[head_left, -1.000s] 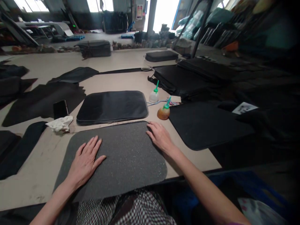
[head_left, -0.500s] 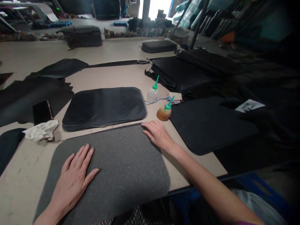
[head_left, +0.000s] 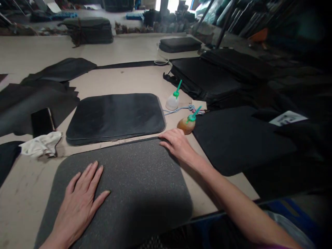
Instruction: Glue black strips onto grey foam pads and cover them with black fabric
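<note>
A large grey speckled foam sheet [head_left: 140,180] with rounded corners lies in front of me on the table. My left hand [head_left: 80,200] rests flat on its left part, fingers stretched and thumb spread. At the far edge, near the right corner, my right hand [head_left: 177,143] has fingers and thumb pressed together on the sheet's rim; whether the fingertips reach under it I cannot tell. Just beyond that hand stands a squeeze bottle with brown contents [head_left: 186,125] and a green nozzle. A whitish squeeze bottle [head_left: 172,102] with a similar nozzle stands behind it.
Stacked black rounded panels [head_left: 116,116] lie beyond the sheet. A phone [head_left: 42,121] and a crumpled white cloth [head_left: 41,143] are at left. More black panels [head_left: 238,138] and a black stack [head_left: 207,77] occupy the right. The table's front edge [head_left: 207,215] runs below my right forearm.
The view has tilted down slightly, so the table's things appear shifted. Both hands stay at about the same places on the grey foam sheet.
</note>
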Demonstrator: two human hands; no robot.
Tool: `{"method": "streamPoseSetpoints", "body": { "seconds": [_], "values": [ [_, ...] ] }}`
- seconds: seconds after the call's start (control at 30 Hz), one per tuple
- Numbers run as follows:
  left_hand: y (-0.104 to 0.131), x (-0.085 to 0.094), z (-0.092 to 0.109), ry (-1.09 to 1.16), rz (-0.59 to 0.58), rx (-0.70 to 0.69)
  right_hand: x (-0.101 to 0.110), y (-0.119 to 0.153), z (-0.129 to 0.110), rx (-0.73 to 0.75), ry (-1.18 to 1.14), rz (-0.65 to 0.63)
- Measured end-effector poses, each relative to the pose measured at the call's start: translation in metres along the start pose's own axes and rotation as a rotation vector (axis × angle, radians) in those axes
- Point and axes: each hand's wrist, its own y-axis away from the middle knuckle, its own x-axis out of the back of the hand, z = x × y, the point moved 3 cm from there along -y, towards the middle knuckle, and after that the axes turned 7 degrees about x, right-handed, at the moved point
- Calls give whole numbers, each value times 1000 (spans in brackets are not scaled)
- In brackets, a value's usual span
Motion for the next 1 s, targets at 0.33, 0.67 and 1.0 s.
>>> {"method": "streamPoseSetpoints", "body": {
  "seconds": [0.33,0.67,1.0],
  "values": [
    [2,-3,-2,-15,0,-13,-20,30,-116,906,-232,-303],
    [1,-2,-2,-9,-2,-7,-37,-4,-63,763,-156,-333],
    [1,3,1,-32,13,6,-38,-19,-71,582,-63,-244]
  ]
}}
